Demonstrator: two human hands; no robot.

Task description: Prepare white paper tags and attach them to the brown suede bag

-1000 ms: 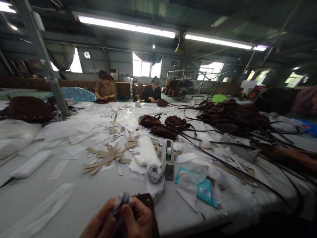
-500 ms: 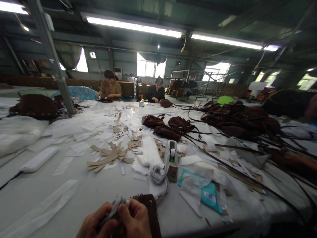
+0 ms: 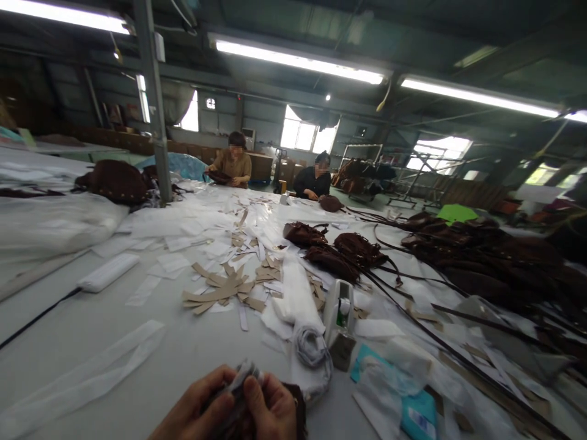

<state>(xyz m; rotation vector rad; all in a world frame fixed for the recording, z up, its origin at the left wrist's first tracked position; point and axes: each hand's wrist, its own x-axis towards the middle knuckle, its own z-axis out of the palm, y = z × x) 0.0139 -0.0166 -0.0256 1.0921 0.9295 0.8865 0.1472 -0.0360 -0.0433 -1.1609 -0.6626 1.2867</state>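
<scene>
At the bottom middle, my left hand [image 3: 202,400] and my right hand [image 3: 274,408] are close together. Both pinch a bunched piece of soft grey material [image 3: 242,374], its full shape hidden by my fingers. A dark brown leather item [image 3: 301,400] shows behind my right hand, mostly covered. Just beyond it lies a coiled grey strip [image 3: 310,346] on white sheeting. The tape dispenser [image 3: 340,318] stands to the right of the coil. A turquoise packet [image 3: 415,412] lies nearer, partly under clear plastic.
Brown bags [image 3: 358,249] with long straps lie mid-table, and a larger pile [image 3: 499,256] fills the right. Tan strips [image 3: 220,287] are scattered centrally. A white power strip [image 3: 107,273] lies left. A post [image 3: 156,116] rises at the far left. Two people [image 3: 233,165] sit opposite.
The view has swung left, so things appear further right. Both hands keep their hold on the grey material. The co-worker on the left now has a brown item raised.
</scene>
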